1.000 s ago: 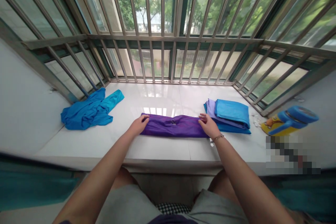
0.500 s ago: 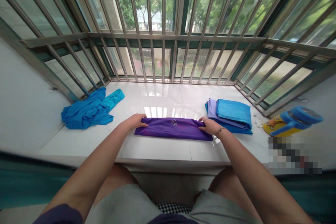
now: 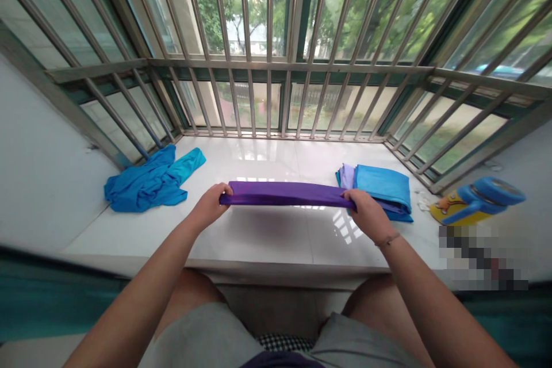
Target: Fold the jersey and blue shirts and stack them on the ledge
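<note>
Left hand [image 3: 210, 205] and right hand [image 3: 366, 214] each clamp 1 end of the folded purple fabric strip [image 3: 284, 193], held level between the grips. Keeping the fold likely calls for even tension.

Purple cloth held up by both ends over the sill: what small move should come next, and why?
Probably bring the left hand across to the right hand, doubling the purple cloth in half. It is stretched as a long narrow strip, lifted off the sill, and looks clearly longer than the folded stack beside the right hand is wide.
</note>
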Demonstrator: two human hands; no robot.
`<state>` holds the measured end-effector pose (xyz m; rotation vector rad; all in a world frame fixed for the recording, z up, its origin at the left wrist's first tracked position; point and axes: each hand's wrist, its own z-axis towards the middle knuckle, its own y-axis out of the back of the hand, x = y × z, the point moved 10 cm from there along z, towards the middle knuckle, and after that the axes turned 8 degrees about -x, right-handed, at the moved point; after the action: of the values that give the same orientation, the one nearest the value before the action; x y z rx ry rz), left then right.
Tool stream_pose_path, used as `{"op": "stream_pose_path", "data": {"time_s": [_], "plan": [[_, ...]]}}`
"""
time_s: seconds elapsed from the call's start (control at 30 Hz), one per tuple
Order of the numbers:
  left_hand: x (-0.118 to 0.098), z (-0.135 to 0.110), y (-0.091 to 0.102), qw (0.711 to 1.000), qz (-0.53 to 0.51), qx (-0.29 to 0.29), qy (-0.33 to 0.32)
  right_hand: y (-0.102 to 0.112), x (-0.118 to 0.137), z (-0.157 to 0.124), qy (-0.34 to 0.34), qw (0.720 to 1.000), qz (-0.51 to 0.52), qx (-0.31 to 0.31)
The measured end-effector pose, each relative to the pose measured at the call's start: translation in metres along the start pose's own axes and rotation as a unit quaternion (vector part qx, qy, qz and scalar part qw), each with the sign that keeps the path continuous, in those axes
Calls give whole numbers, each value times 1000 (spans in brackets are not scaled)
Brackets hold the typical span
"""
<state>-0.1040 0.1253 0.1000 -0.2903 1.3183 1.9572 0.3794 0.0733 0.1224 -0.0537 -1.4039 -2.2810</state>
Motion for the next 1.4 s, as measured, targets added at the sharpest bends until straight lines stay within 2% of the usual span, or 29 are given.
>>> {"op": "stream_pose_path", "data": {"time_s": [0.17,0.27,0.37,0.57,0.67,0.77,0.83,0.93,1.03,1.13,1.23,1.3,1.4], "plan": [[3,-84,-34,994,50,87,-52,-43,2,-80,33,994,-42,90],[-5,-115,-31,992,43,97,-67,-54,5,-116,28,992,-36,117],[-16,-130,-17,991,48,94,-77,-48,5,-133,7,994,-29,108],[-27,-138,-2,991,51,79,-98,-34,-1,-128,-59,994,-50,82],[-31,-137,1,994,31,55,-91,-32,13,-116,-57,996,-52,52],[-28,-135,0,998,30,22,-58,-43,30,-111,-51,996,-59,54],[-21,-133,-2,999,41,-3,-32,-48,25,-112,-104,988,-107,47],[-3,-128,-7,997,64,-32,6,-50,8,-117,-216,957,-188,40],[14,-123,-14,995,92,-38,31,-55,2,-119,-261,945,-190,47],[19,-120,-21,993,108,-26,30,-58,6,-114,-222,963,-145,42],[17,-120,-27,994,113,-4,12,-63,16,-110,-117,988,-77,62],[15,-121,-29,994,112,7,3,-63,18,-109,-64,994,-50,79],[14,-121,-31,994,109,16,-7,-61,12,-103,-31,992,-69,97]]}}
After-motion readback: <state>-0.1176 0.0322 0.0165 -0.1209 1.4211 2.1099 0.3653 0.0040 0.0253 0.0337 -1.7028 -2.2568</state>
